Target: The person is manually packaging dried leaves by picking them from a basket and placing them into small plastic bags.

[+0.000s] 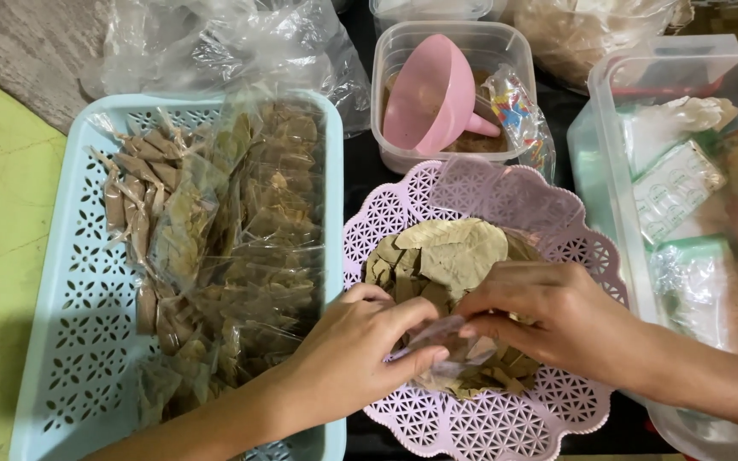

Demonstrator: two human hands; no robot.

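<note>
Head view looks straight down at 2 hands meeting over a round pink lattice basket [395, 213] heaped with dried bay leaves [442, 252]. The left hand [360, 350] comes in from the lower left, its fingers [412, 320] pinched narrow on a small clear plastic bag [442, 341] that lies over the leaves near the front of the basket. The right hand [557, 316] reaches in from the right, its fingers [480, 307] curled close together at the mouth of the same bag, touching it and the leaves under it; the fingertips of both hands are just beside each other.

To the left sits a rectangular light blue lattice tray [70, 341], holding many small clear packets of dried leaves [249, 248] stacked in overlapping rows. Behind the pink basket stands a clear plastic tub [514, 51] with brown powder, a pink funnel [433, 90] lying in it on its side, and a small colourful wrapper [518, 115] at its right edge. On the right a large clear container [617, 222] holds white and green packets [676, 196]. Crumpled clear bags [241, 43] lie behind the blue tray.
</note>
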